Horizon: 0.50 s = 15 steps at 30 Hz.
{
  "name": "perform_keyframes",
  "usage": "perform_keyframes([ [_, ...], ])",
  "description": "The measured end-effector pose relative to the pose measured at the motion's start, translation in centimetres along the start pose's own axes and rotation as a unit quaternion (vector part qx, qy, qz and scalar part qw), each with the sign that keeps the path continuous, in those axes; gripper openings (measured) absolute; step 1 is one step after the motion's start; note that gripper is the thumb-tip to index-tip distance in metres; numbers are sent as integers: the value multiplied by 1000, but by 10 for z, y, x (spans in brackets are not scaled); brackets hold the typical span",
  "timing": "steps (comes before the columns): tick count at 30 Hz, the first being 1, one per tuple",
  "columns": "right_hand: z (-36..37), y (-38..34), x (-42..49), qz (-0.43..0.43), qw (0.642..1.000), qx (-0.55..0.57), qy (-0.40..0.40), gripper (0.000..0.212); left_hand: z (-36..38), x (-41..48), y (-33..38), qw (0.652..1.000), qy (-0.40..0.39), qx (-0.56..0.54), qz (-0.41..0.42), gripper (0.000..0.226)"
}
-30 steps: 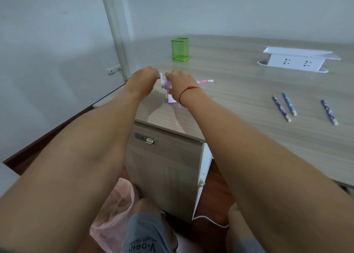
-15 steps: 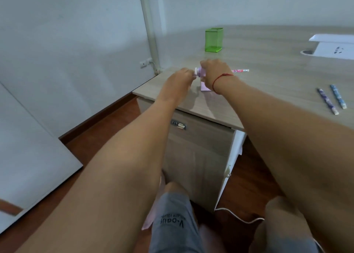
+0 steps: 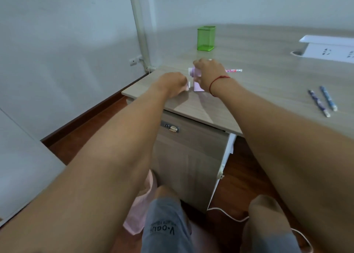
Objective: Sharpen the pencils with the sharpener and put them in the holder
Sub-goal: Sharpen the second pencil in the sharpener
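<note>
A small pink crank sharpener [image 3: 195,76] stands near the desk's left corner. My right hand [image 3: 208,72] is clamped over its top and holds it down. My left hand [image 3: 173,84] grips the white crank handle [image 3: 189,84] on its left side. A pink patterned pencil [image 3: 234,70] sticks out to the right from behind my right hand, lying level. The green see-through holder [image 3: 206,38] stands farther back on the desk, with nothing visible in it. Two blue patterned pencils [image 3: 321,101] lie on the desk at the right.
A white socket box [image 3: 329,48] rises from the desk [image 3: 264,84] at the back right. A drawer cabinet [image 3: 188,157] with a lock stands under the desk edge. A pink bag [image 3: 140,208] and a white cable [image 3: 229,215] lie on the floor by my knees.
My left hand has swung down and away from the sharpener's top to its lower left with the crank. The camera has turned left, so a third pencil left the view.
</note>
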State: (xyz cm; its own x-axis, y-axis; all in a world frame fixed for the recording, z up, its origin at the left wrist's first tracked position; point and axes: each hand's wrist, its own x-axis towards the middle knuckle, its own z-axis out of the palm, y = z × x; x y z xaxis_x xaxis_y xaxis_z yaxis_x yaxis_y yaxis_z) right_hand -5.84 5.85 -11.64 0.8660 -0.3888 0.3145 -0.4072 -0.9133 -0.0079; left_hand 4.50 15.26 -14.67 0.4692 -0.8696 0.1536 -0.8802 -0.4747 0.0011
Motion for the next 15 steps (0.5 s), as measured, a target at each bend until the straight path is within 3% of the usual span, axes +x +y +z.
perform_keyframes([
  [9, 7, 5, 12, -1, 1000, -4, 15, 32, -10, 46, -10, 994, 49, 95, -12, 20],
  [15, 7, 4, 9, -7, 1000, 9, 5, 32, -15, 39, -12, 994, 91, 68, -5, 23],
])
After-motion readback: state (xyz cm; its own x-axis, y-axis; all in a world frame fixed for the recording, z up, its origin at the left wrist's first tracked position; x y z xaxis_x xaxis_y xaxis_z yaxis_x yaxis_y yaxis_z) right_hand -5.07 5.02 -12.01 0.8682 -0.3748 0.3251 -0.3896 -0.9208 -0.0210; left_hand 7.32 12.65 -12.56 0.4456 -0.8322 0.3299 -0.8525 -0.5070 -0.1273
